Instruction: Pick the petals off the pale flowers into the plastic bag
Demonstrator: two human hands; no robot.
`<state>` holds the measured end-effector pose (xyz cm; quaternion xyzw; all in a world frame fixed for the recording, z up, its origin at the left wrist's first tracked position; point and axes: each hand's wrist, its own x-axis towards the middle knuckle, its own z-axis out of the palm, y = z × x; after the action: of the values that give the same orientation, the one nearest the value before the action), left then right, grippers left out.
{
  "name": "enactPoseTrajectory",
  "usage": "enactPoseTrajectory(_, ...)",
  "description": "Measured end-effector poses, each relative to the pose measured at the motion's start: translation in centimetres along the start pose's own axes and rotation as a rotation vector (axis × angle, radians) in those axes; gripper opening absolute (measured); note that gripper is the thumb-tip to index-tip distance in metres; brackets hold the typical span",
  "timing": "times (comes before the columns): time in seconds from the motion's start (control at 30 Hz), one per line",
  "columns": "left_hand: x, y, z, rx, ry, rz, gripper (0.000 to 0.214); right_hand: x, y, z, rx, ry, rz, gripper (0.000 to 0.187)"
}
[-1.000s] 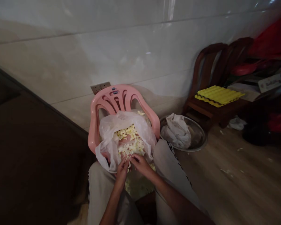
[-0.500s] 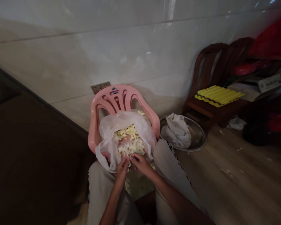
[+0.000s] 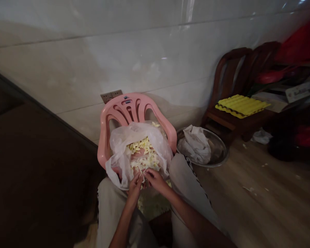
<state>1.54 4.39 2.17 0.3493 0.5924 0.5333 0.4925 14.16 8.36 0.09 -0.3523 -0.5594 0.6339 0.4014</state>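
Note:
My left hand point(image 3: 135, 183) and my right hand point(image 3: 154, 179) meet fingertip to fingertip over the near edge of a pink plastic chair point(image 3: 103, 146). Both are closed in a pinch around a small pale petal-like piece point(image 3: 144, 171), mostly covered by the fingers. Just beyond them, an opened white plastic bag point(image 3: 117, 141) is spread over the chair seat. Inside it lie a yellower heap of petal-like pieces point(image 3: 142, 144) at the back and a paler heap point(image 3: 148, 161) nearer my fingers.
A metal basin point(image 3: 223, 155) holding a crumpled white bag point(image 3: 196, 146) stands right of the chair. Farther right, a wooden chair point(image 3: 227, 74) carries a yellow egg tray point(image 3: 241, 105). A dark panel point(image 3: 36, 172) fills the left. Pale scraps dot the wooden floor point(image 3: 243, 206).
Both hands stay almost in place, still pinching together, with only slight finger movement. The heaps and bag look the same.

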Motion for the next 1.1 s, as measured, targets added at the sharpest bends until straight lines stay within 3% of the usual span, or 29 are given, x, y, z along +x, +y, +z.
enactPoseTrajectory(0.67, -0.16, 0.61, 0.02, -0.040, -0.078, -0.076, 0.087, -0.14, -0.32, 0.05, -0.007, 0.008, 0.000, 0.042)
enactPoseTrajectory(1.1, -0.18, 0.32, -0.19, -0.012, -0.127, -0.024, 0.089, -0.10, 0.08, -0.10, -0.018, 0.022, 0.001, 0.038)
